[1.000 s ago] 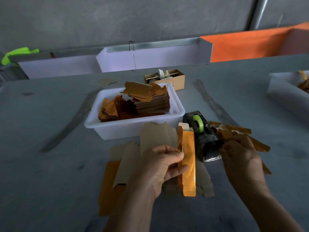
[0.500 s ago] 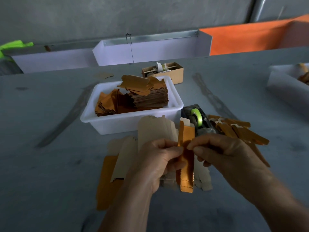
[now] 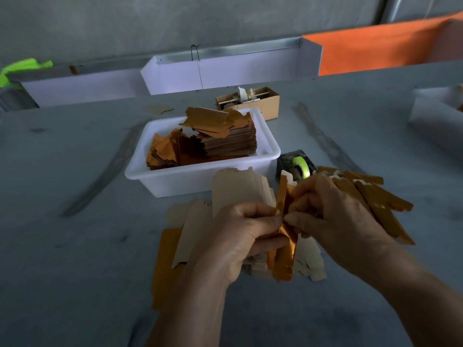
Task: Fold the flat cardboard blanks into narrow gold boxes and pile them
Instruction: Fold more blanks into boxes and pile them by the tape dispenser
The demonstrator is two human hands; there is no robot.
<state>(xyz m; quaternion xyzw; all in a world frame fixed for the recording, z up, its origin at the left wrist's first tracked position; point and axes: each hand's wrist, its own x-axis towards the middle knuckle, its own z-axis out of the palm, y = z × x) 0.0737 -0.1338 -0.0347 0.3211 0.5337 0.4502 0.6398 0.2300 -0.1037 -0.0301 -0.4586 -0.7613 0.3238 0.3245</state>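
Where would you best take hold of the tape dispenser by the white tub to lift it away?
Probably by its dark body, coming from above and behind. The tape dispenser sits low on the table, with the white tub to its left, folded gold boxes to its right, and the right hand in front of it. Only its top and far end look free.

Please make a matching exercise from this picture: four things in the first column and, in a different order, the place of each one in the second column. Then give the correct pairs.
Things
1. white tub
2. tape dispenser
3. pile of folded gold boxes
4. half-folded gold blank

Places
A. pinched between left hand and right hand
B. behind the hands, holding stacked flat blanks
C. on the table beyond the right hand, on its right side
D. just right of the tub

Pairs: 1-B, 2-D, 3-C, 4-A
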